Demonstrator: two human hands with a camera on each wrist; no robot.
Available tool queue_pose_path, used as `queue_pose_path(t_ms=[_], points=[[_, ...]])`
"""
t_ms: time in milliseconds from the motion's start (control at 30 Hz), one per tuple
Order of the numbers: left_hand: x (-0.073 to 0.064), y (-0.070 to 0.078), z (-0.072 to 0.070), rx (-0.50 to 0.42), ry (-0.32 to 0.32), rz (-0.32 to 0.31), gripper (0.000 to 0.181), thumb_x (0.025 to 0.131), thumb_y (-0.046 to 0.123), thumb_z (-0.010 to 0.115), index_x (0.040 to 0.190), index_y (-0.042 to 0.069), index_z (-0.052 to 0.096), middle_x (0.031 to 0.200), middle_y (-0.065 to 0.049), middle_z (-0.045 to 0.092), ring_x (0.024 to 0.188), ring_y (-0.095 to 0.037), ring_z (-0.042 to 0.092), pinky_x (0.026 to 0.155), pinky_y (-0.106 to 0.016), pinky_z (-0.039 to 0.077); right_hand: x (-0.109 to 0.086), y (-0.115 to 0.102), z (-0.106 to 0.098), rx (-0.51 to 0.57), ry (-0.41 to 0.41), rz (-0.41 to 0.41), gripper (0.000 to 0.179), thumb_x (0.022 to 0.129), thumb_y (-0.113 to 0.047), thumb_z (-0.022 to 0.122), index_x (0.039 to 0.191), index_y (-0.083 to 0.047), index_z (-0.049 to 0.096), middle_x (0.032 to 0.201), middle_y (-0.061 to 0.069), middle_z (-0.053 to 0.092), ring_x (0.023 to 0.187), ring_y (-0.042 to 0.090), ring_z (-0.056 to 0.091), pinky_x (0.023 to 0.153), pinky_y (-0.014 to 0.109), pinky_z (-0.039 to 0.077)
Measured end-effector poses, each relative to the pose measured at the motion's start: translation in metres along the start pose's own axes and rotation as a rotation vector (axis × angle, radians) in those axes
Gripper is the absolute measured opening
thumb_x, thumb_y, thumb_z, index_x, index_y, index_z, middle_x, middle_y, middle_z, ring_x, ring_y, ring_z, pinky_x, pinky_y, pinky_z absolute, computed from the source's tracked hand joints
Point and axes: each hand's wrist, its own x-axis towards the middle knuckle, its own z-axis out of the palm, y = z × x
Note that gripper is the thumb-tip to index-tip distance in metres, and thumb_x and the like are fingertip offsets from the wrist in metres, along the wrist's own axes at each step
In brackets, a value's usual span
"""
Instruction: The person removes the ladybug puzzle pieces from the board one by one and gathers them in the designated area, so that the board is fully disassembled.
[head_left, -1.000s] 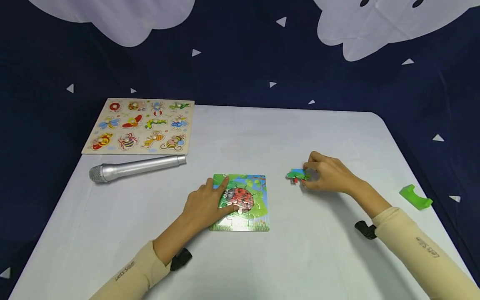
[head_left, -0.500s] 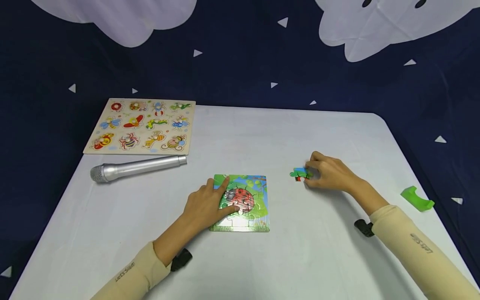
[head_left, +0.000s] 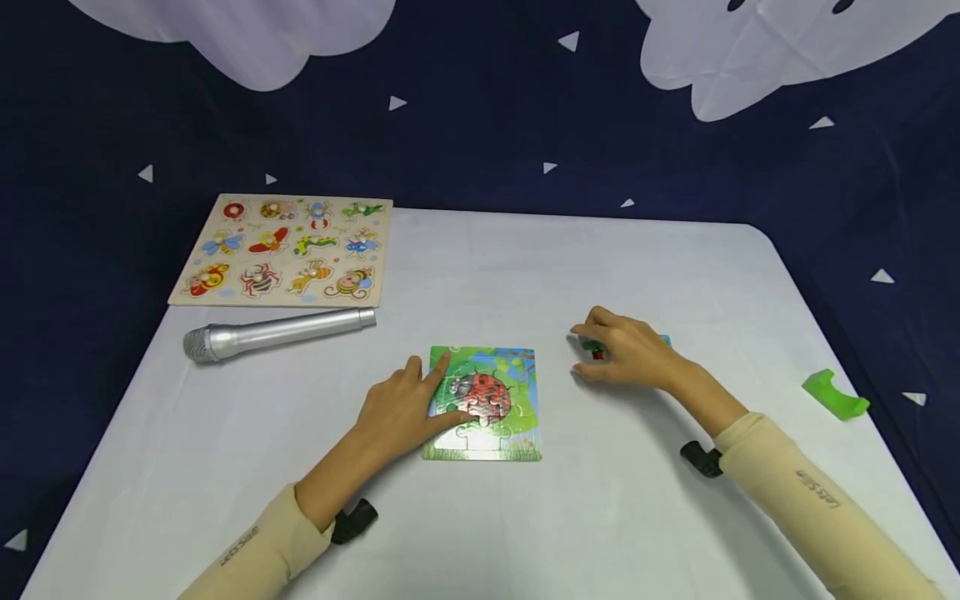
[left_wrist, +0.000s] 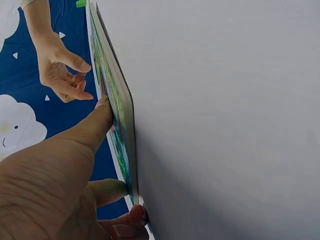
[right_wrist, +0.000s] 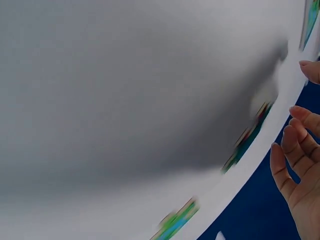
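Note:
A square ladybug jigsaw puzzle (head_left: 517,417) lies on the table. My left hand (head_left: 401,417) rests on its left side, thumb and index finger extended across the picture; in the left wrist view, other fingertips (left_wrist: 135,215) sit at the puzzle's edge. To the puzzle's right, my right hand (head_left: 626,350) hovers with thumb and fingers spread apart and nothing between them. Beneath it is a green and red puzzle piece (right_wrist: 248,137), mostly covered in the head view. Another green and blue puzzle piece (right_wrist: 177,220) lies apart, its blue edge (head_left: 666,340) peeking out behind the hand.
A wooden insect peg puzzle (head_left: 281,250) lies at the back left, with a silver microphone (head_left: 285,332) in front of it. A green curved block (head_left: 835,396) is near the right table edge. A dark blue cloth (head_left: 480,125) hangs behind.
My right hand has let go of the green and red piece and shifted left over it, fingers spreading. A blue-edged piece now shows to its right. My left hand stays on the puzzle.

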Motion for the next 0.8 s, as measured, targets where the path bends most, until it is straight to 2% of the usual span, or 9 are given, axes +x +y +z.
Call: queue_pose_path(t_ms=[333,533,667,800], points=[[-0.003,-0.011,-0.005,-0.016,-0.03,-0.001,0.098,0.078,0.069,0.069,0.151,0.011,0.042,0.088,-0.009,0.049,0.058,-0.017,0.042,0.043,-0.028,0.033,0.031,-0.047,0.014,0.057,0.005,-0.111,0.049,0.081,-0.033,0.08,0.12,-0.003,0.071,0.098,0.004,0.06,0.071,0.008,0.044,0.061,0.026,0.04],[0.0,-0.013,-0.007,-0.025,-0.065,-0.019,0.105,0.076,0.072,0.069,0.154,0.011,0.036,0.102,-0.013,0.056,0.062,-0.018,0.049,0.047,-0.03,0.038,0.046,-0.077,0.025,0.095,-0.007,-0.164,0.045,0.083,-0.032,0.078,0.118,-0.004,0.072,0.095,0.003,0.06,0.07,0.007,0.045,0.059,0.024,0.041],[0.001,-0.014,-0.009,-0.034,-0.09,-0.025,0.106,0.076,0.073,0.068,0.155,0.011,0.034,0.107,-0.015,0.056,0.063,-0.018,0.05,0.047,-0.029,0.039,0.054,-0.096,0.033,0.117,-0.025,-0.159,0.041,0.086,-0.032,0.077,0.115,-0.003,0.073,0.093,0.003,0.058,0.069,0.007,0.045,0.06,0.022,0.042],[0.0,-0.014,-0.009,-0.031,-0.095,-0.024,0.106,0.077,0.073,0.067,0.155,0.011,0.033,0.106,-0.014,0.056,0.061,-0.017,0.048,0.046,-0.028,0.037,0.06,-0.113,0.04,0.105,-0.03,-0.107,0.042,0.086,-0.036,0.077,0.111,-0.003,0.075,0.094,0.003,0.056,0.071,0.008,0.05,0.062,0.022,0.047]])
